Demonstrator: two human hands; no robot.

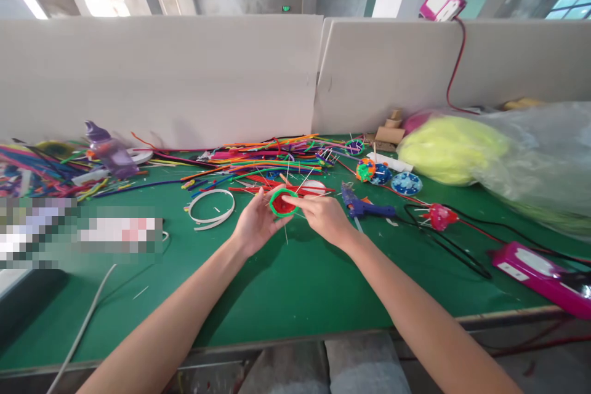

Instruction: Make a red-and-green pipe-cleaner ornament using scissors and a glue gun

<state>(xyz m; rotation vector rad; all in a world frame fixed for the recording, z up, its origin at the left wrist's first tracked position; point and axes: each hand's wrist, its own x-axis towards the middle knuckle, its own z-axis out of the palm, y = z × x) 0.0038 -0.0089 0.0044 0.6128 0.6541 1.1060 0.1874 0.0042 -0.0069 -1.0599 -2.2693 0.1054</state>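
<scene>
My left hand is closed around a small cup-shaped piece, red inside with a green fuzzy rim. Thin white sticks poke outward from it on several sides. From the right, the index finger of my right hand reaches into the red hollow, its other fingers curled; whether it pinches anything there I cannot make out. Just right of that hand lies a blue glue gun. A coiled white strip rests left of my left hand.
Bundles of coloured pipe cleaners spread along the back. Finished-looking balls and a red spiky piece sit at right, near cables, a magenta power strip and a bag of yellow material. A purple bottle stands left.
</scene>
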